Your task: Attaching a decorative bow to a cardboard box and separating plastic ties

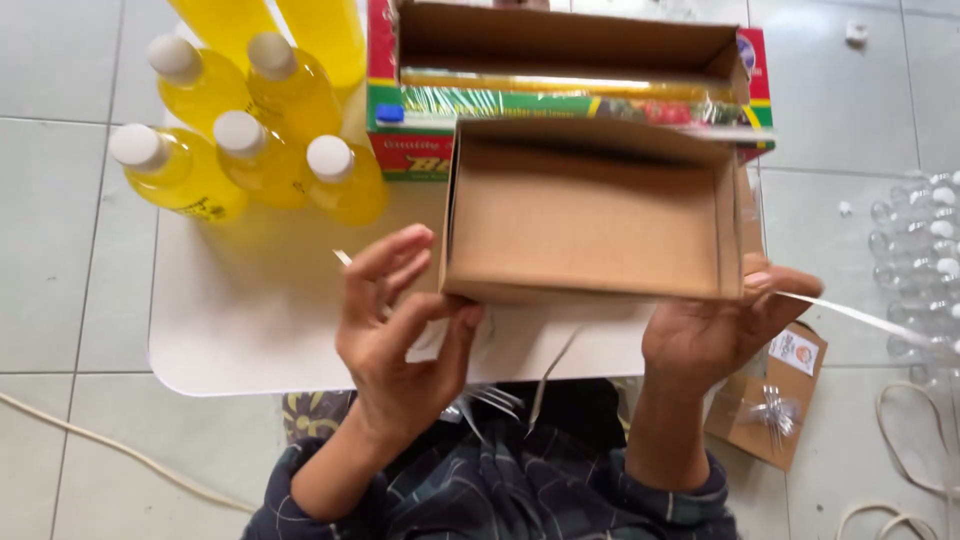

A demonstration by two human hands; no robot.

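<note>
Both hands held an open cardboard box [590, 215] over the white table [250, 330].
I saw L hand [395, 345] pinching near edge w/ thumb, other fingers spread; R hand [715, 330] gripped corner, fingertips hidden behind box wall.

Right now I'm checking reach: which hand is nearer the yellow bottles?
Left. The left hand holds the near left corner of the cardboard box, just below and right of the yellow bottles. The right hand grips the box's far right corner, across the box from them.

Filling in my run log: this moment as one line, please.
left hand: holds box corner | right hand: holds box, strap | bottles: on table
</note>
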